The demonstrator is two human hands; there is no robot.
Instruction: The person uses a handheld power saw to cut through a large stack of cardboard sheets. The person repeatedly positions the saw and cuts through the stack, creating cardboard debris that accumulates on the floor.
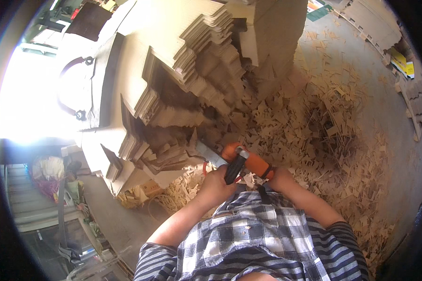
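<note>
In front of my waist I hold an orange handheld power tool with a black handle and a grey metal front. My left hand is closed around the black handle side. My right hand grips the rear end of the orange body; its fingers are partly hidden. The tool's grey front end points up and left, close to the lower edge of a tall stack of die-cut cardboard sheets. This stack has a stepped, notched edge, and torn cardboard pieces hang at its lower corner.
Cardboard scraps lie heaped over the floor ahead and to the right. A dark board with a curved handle stands against the stack's left side. More cardboard lies at the far right. At lower left are a pink-netted bundle and a metal frame.
</note>
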